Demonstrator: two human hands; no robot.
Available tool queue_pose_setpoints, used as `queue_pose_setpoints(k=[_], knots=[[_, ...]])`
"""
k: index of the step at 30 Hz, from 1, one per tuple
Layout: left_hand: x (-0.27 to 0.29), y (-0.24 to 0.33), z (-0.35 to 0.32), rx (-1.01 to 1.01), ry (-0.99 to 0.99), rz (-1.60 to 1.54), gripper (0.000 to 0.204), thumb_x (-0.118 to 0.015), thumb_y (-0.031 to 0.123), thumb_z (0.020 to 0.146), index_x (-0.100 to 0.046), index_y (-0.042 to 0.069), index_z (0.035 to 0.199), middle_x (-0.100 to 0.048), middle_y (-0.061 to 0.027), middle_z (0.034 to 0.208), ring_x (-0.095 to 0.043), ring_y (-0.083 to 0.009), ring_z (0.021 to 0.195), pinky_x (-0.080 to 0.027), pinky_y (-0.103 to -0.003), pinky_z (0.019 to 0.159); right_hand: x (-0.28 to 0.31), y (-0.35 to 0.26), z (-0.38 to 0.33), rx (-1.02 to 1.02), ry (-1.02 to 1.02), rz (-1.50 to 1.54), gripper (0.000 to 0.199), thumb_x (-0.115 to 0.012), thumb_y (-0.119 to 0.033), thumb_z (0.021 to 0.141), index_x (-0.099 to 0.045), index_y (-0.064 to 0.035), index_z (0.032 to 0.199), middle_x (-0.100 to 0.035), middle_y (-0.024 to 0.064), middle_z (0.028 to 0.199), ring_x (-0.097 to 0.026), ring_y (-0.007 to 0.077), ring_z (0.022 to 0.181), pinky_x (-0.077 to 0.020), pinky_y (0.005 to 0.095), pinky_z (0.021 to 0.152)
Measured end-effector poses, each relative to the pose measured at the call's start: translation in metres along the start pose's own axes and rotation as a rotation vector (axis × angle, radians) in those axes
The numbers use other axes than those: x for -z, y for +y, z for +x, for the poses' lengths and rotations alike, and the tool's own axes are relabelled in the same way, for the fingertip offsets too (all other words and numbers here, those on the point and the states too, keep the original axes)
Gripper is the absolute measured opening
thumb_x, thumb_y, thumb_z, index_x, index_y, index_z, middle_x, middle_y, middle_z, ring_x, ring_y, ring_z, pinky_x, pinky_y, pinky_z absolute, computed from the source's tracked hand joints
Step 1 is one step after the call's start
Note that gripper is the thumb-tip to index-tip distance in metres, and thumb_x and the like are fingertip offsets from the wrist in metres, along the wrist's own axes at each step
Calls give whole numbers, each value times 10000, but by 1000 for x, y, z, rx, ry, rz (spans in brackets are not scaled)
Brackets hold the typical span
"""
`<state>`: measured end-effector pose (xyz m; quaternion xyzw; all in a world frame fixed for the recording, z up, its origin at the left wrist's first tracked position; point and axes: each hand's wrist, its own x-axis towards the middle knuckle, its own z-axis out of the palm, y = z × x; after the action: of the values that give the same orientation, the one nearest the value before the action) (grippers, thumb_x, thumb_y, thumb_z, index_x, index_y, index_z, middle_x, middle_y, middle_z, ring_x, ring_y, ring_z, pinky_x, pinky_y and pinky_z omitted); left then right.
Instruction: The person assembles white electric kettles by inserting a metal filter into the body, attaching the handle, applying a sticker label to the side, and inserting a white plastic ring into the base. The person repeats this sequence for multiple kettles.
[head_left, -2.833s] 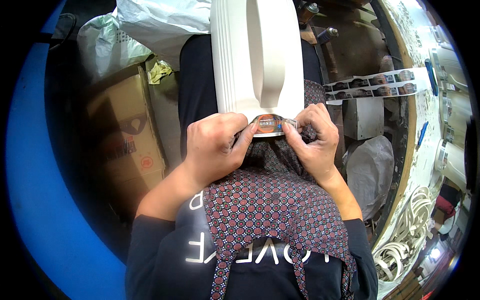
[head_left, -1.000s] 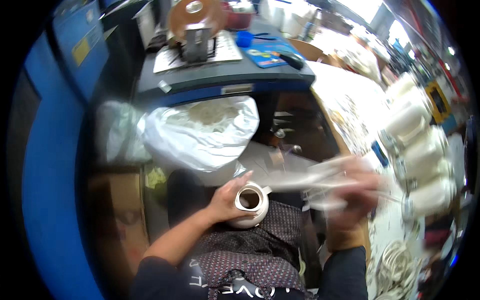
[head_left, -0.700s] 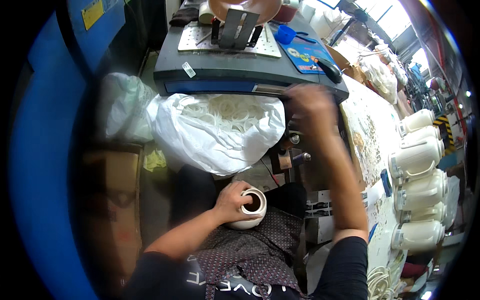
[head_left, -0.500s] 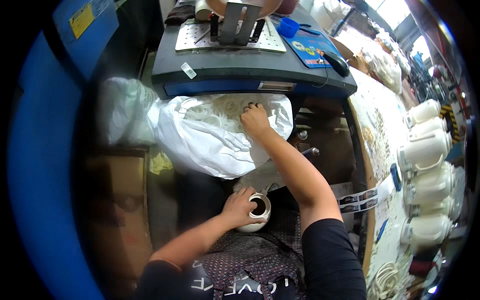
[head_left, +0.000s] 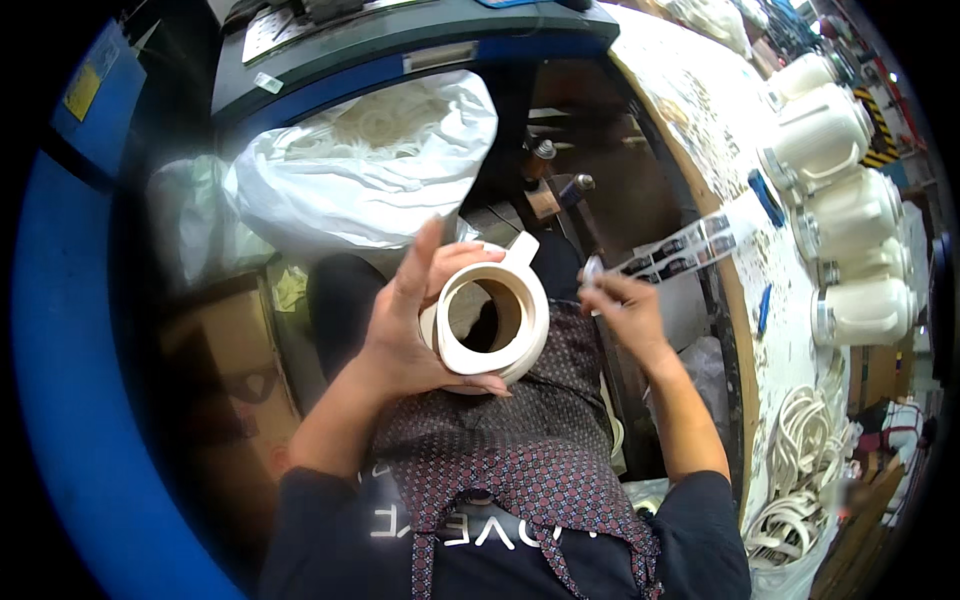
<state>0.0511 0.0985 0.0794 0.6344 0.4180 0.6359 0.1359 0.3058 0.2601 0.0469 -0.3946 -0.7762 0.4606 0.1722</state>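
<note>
My left hand (head_left: 393, 325) is wrapped round the side of a cream jug body (head_left: 534, 330), held upright over my lap. The jug's open mouth faces up, and its handle points to the far side. To the right of it, apart from the jug, my right hand (head_left: 628, 312) pinches a small translucent ring (head_left: 593, 270), seen nearly edge-on and slightly blurred. A white plastic bag (head_left: 350, 200) beyond the jug holds many similar pale rings (head_left: 390, 125).
A dark workbench (head_left: 330, 65) stands behind the bag. Along the right runs a worn white table (head_left: 690, 120) with several cream jugs (head_left: 865, 312), coiled cream strips (head_left: 800, 440) and a label strip (head_left: 690, 250). At left are a cardboard box (head_left: 235, 370) and a blue panel (head_left: 75, 350).
My right hand has left the bag and come back to the right of the jug with a ring. My left hand has raised the jug, and the view has shifted right and nearer my lap.
</note>
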Motion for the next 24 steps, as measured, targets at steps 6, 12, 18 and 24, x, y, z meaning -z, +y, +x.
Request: queue_pose_setpoints(k=[6,12,18,24], knots=[[-35,45,23,47,-116,33,1492,-936,409,500,99,2,1495,-657,-170,1146,-599,-333,1137,-428,-436,1017,11,-143,-48,715,-175,143,438,-547,109,836,-513,25,1265,-569,256,1258,-681,298,982,-589,300,744],[-52,57,18,11,-123,141,1422,-936,334,508,18,0,1508,-647,-163,1171,-617,-357,1096,-458,-445,975,30,-155,-47,903,-496,-618,375,-670,0,643,-615,-88,1004,-583,47,988,-665,237,754,-557,345,570],[-64,61,10,-122,-111,264,1222,-900,305,560,-175,-5,1493,-638,-178,1170,-631,-351,1062,-488,-446,932,22,-131,-40,1141,-398,-868,211,-658,-128,709,-621,-124,916,-581,23,891,-643,205,690,-524,322,534],[-53,72,24,-143,-313,418,587,-869,312,584,-614,45,1040,-641,-150,1134,-629,-354,1056,-524,-425,876,45,-158,-36,982,-705,-695,125,-679,-132,689,-642,-157,805,-595,11,689,-619,223,652,-462,360,551]])
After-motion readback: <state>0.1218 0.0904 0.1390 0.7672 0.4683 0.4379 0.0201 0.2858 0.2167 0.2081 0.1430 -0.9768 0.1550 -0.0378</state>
